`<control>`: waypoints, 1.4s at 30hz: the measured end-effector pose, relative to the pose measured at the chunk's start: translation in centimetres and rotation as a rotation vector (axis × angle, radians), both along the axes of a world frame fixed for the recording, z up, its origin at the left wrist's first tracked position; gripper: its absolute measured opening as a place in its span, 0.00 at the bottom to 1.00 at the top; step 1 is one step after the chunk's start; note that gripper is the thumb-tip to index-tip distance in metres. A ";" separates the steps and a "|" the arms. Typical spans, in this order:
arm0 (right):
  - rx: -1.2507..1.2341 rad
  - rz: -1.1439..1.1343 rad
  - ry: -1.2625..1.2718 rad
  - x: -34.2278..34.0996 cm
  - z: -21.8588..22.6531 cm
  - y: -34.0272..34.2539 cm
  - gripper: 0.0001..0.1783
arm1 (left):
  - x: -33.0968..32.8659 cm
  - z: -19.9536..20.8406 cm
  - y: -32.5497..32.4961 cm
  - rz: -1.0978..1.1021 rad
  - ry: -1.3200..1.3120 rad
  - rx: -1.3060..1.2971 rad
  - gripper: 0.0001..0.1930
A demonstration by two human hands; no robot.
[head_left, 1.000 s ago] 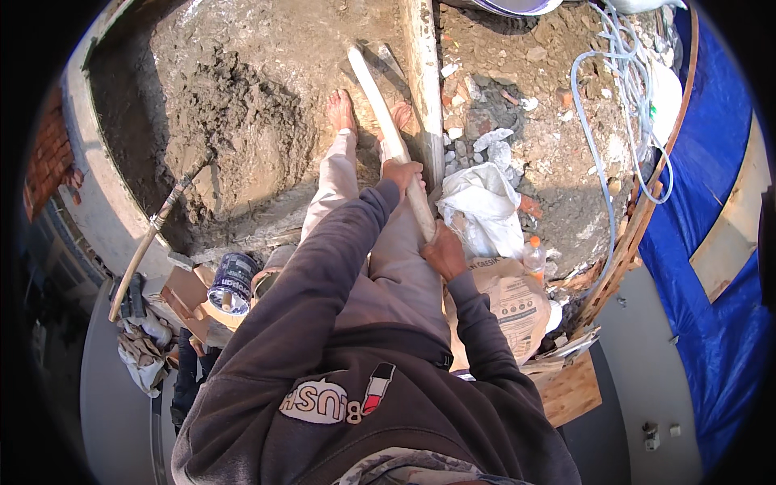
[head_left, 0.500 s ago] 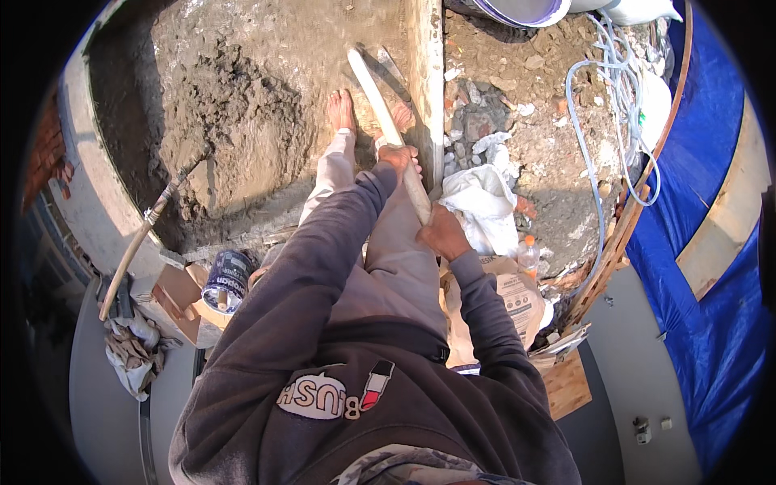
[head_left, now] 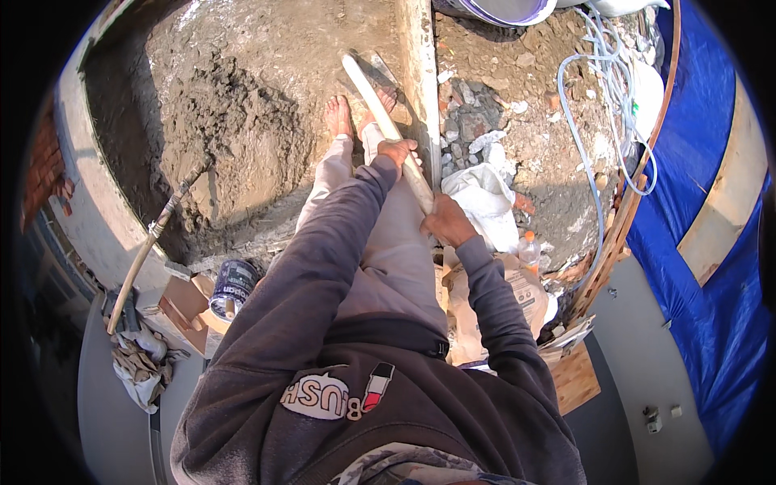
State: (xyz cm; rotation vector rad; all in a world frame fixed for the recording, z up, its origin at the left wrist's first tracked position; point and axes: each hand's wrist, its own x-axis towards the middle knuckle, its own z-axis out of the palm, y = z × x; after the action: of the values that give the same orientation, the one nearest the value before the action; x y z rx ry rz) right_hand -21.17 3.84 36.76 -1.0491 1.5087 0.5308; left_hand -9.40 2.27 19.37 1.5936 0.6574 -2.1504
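Both of my hands grip a pale, thick wooden pole (head_left: pixel 373 101), which slants from my feet back toward my waist. My left hand (head_left: pixel 397 153) is wrapped round its middle, above my knee. Lower down, by my right thigh, my right hand (head_left: pixel 449 221) closes round the near end. The pole's far tip is over the wet floor in front of my bare feet (head_left: pixel 339 115), close to a thin grey strip (head_left: pixel 384 68); I cannot tell whether the two are joined. To the left lies a heap of wet grey mortar (head_left: pixel 230 113), with a second long-handled tool (head_left: pixel 153 234) leaning from it.
A raised edge (head_left: pixel 419 65) divides the wet floor from rubble on the right. There lie a white sack (head_left: pixel 482 202), a plastic bottle (head_left: pixel 529 250) and a coiled pale hose (head_left: pixel 618 81). A paint can (head_left: pixel 234 283) stands left of my legs; a blue tarp (head_left: pixel 687 234) hangs far right.
My view has shifted slightly, so the surroundings sit a little differently. Both hands keep their hold on the pole, which stays at nearly the same slant.
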 end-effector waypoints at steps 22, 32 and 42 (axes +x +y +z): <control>0.023 0.023 0.005 -0.1 0.2 -1.0 0.28 | -0.1 -1.1 0.2 0.006 -0.020 -0.016 0.11; -0.019 0.093 -0.005 -0.5 0.1 1.0 0.24 | 0.5 0.4 0.9 -0.024 0.033 0.020 0.14; -0.069 0.397 0.160 1.4 3.0 -0.8 0.17 | 1.3 -0.1 2.9 0.167 0.168 -0.012 0.11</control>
State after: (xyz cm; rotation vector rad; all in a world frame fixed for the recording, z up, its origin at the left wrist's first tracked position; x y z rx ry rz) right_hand -19.81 3.03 39.80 -1.3996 1.4686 0.8607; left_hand -8.08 5.13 19.27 1.3111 0.7979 -2.1743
